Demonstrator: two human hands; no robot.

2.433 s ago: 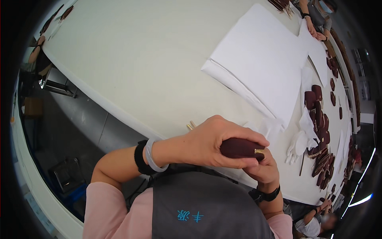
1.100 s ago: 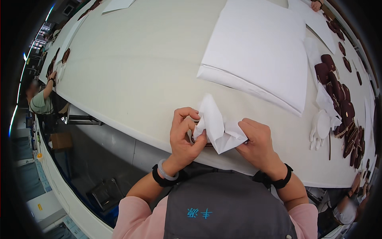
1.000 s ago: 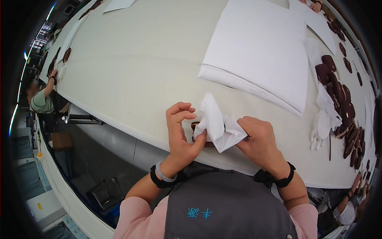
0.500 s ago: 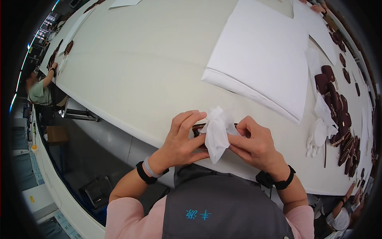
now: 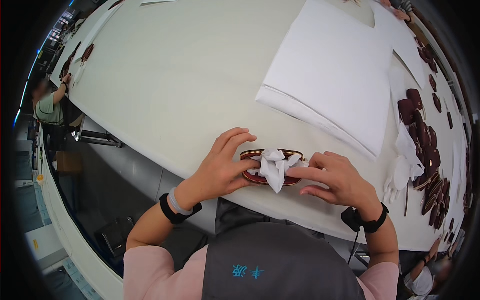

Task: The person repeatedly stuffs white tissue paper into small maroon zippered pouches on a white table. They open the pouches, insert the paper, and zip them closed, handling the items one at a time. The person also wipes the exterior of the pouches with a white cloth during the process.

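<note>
A small dark red zip pouch (image 5: 246, 176) lies at the table's near edge, its gold-toned zipper open. Crumpled white tissue paper (image 5: 274, 172) fills the opening, and one pointed end hangs over the near rim. My left hand (image 5: 222, 162) grips the pouch's left end, index finger inside and thumb along the near outer side; its other fingers stretch past the far rim. My right hand (image 5: 337, 177) is at the right end, fingers apart, index finger touching the tissue. Its thumb stands off from the pouch.
A stack of large white sheets (image 5: 330, 75) lies ahead on the pale table (image 5: 200, 90). Several dark red pouches (image 5: 427, 145) are heaped at the right, beside a white glove (image 5: 397, 175). A person (image 5: 50, 107) works at the far left; others are at the right edge.
The tissue has gone down into the pouch and stands lower. My right hand has loosened and moved slightly right, fingers spread. More of the pouch's zipper rim shows.
</note>
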